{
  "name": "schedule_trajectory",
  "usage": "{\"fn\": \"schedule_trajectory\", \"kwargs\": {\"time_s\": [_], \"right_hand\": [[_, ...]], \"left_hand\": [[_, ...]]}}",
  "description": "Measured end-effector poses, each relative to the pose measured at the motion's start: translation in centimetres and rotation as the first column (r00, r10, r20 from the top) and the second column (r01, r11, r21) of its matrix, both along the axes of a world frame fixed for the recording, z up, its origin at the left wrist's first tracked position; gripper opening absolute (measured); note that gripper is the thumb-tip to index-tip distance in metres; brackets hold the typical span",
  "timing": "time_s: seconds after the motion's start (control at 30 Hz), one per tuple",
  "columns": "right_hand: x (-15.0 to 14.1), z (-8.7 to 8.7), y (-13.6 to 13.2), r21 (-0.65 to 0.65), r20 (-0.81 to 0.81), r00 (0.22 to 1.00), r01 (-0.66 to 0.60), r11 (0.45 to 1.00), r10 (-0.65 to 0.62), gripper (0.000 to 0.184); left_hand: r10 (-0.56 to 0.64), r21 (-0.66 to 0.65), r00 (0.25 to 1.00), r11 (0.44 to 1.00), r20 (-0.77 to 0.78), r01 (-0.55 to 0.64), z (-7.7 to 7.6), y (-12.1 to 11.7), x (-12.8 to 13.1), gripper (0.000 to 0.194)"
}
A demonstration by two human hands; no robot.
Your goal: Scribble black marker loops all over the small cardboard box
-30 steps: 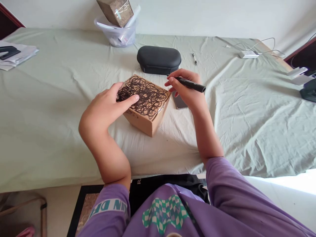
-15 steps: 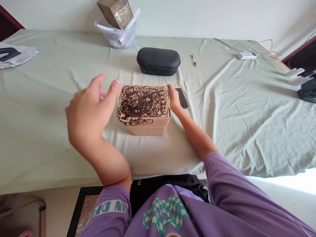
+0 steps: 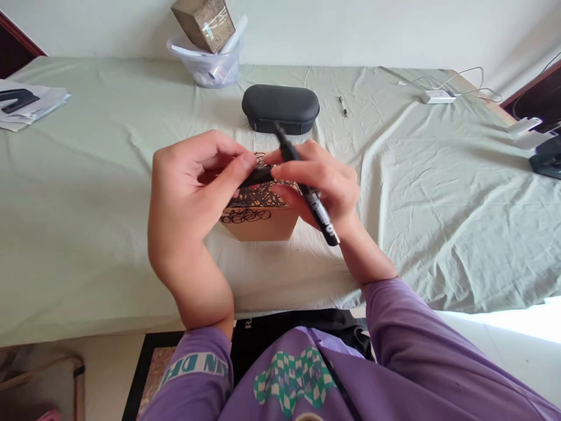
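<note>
Head view: a slim black marker with white lettering [image 3: 321,217] is held aslant between the fingers of the right hand [image 3: 335,182], over a scribbled brown cardboard box [image 3: 263,227]. A short black cylinder [image 3: 260,176] (partly hidden) is pinched by the left hand [image 3: 186,196]. Beyond, a rounded black case [image 3: 280,105] is borne by the cloth-draped counter [image 3: 425,228].

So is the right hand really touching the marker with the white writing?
Touching. The head view shows the marker caught between the fingers of the right hand, with one finger crossing over its barrel.
</note>
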State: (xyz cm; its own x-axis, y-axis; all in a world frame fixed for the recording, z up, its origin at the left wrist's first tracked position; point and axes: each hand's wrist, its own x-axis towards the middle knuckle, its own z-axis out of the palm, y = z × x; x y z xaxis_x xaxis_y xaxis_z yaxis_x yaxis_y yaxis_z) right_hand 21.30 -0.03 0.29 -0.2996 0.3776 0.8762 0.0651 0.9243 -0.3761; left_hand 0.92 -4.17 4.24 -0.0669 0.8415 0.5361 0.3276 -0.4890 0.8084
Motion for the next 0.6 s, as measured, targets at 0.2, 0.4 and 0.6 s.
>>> {"fn": "schedule_trajectory", "kwargs": {"time_s": [0.2, 0.4, 0.6], "right_hand": [[0.7, 1.5, -1.0, -0.567, -0.279, 0.959, -0.121, 0.815, -0.052, 0.042], [0.1, 1.4, -0.9, -0.706, -0.164, 0.985, -0.16, 0.69, 0.06, 0.05], [-0.8, 0.6, -1.1, -0.744, -0.246, 0.949, -0.314, 0.589, 0.195, 0.058]], "left_hand": [[0.022, 0.075, 0.994, 0.997, 0.104, -0.029, -0.6, 0.9, -0.3, 0.024], [-0.083, 0.012, 0.996, 0.996, 0.021, 0.083, -0.2, 0.5, 0.3, 0.026], [-0.196, 0.004, 0.98, 0.981, 0.015, 0.196, -0.5, 0.5, 1.8, 0.02]]}}
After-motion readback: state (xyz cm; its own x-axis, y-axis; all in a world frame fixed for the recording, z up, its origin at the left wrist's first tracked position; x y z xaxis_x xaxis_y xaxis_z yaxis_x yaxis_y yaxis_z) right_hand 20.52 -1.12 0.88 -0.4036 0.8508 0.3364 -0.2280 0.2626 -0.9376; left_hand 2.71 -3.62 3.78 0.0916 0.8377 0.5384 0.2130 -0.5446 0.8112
